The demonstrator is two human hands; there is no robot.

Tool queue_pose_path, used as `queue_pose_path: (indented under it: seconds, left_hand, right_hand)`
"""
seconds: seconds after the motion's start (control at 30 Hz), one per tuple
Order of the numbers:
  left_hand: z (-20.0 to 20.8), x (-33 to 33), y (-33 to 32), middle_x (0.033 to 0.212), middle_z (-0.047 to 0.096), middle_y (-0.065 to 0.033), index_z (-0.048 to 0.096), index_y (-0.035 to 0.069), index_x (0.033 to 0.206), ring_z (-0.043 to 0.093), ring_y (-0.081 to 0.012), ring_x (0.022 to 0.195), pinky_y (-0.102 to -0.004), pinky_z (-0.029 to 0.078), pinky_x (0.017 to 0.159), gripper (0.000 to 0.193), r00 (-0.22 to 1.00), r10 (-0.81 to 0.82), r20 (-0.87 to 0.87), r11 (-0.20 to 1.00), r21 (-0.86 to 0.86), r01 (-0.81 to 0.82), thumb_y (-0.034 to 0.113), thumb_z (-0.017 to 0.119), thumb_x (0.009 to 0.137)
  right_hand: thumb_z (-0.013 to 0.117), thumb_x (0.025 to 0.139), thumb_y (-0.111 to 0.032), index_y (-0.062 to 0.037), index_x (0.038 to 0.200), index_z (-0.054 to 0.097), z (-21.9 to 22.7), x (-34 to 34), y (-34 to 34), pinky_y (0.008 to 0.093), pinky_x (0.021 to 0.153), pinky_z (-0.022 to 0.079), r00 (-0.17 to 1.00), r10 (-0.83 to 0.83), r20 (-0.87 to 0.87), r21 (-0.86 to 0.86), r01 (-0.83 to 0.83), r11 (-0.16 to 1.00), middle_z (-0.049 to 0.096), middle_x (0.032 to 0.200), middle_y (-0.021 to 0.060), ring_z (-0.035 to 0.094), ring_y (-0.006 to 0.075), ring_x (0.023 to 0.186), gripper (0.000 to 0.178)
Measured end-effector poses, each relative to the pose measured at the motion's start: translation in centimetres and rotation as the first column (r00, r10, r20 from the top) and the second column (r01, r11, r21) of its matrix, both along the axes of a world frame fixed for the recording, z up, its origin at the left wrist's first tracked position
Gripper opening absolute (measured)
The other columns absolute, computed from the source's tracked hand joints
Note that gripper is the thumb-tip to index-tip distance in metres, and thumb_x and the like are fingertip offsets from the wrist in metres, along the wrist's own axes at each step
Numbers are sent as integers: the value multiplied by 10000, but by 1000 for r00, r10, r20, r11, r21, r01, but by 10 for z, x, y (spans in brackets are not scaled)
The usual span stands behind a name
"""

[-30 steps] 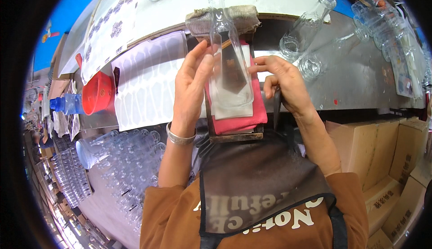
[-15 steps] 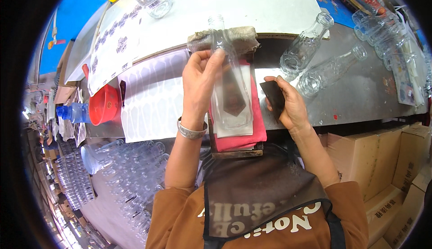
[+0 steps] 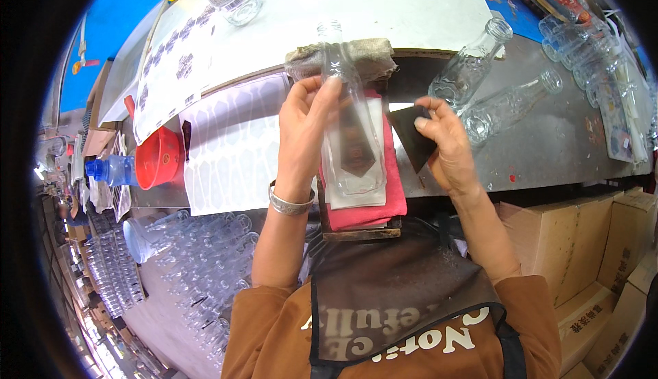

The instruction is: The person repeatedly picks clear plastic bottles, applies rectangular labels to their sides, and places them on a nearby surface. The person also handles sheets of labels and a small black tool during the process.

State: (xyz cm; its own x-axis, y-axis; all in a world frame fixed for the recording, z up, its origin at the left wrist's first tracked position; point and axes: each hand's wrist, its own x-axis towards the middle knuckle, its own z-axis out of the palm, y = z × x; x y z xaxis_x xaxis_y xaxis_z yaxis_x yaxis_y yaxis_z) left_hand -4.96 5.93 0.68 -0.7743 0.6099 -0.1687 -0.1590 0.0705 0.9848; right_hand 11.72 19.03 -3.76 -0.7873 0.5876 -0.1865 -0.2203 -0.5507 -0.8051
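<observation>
My left hand (image 3: 306, 129) is closed round the neck of a clear glass bottle (image 3: 353, 180). That bottle lies with its neck away from me on a white and pink cloth pad (image 3: 392, 197); a dark tie-shaped decal (image 3: 358, 149) shows on its body. Its neck rests by a folded beige cloth (image 3: 373, 53). In my right hand (image 3: 449, 142), just right of the bottle and apart from it, a thin dark flat scraper-like piece (image 3: 410, 136) is pinched between thumb and fingers.
Two clear bottles (image 3: 473, 60) lie to the right on the grey table (image 3: 541, 156). A sheet of pale tie-shaped decals (image 3: 236, 146) and a red container (image 3: 159, 158) are at left. Many glass bottles (image 3: 205, 262) stand lower left; cardboard boxes (image 3: 548, 235) are lower right.
My right hand has moved slightly up, turning the dark flat piece so more of its face shows. My left hand and the bottle have hardly moved.
</observation>
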Motion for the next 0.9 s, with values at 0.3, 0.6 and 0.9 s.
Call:
queue_pose_path:
  seconds: [0.3,0.6,0.9]
  left_hand:
    - [2,8,4,1075,688,-126,508,-84,1290,685,-139,968,-197,472,715,487,999,7,35,998,65,-9,206,694,947]
    - [-5,10,8,1088,667,-128,474,-95,1298,671,-162,1000,-269,524,845,506,998,46,35,996,70,-49,192,685,940]
    - [-3,10,9,1037,668,-105,483,-88,1285,652,-131,938,-253,509,823,500,998,55,12,997,44,-56,202,689,933]
  right_hand:
    - [637,896,-72,3,1147,688,68,-70,32,284,829,560,999,17,-44,788,24,615,719,1058,78,680,149,915,266]
    - [615,840,-64,-2,1101,702,75,-94,37,344,798,570,994,-95,-62,972,82,219,710,1012,164,708,285,859,282]
    - [617,857,-32,-20,1132,692,84,-93,36,314,806,548,999,-53,2,991,5,133,704,1027,125,691,225,882,286]
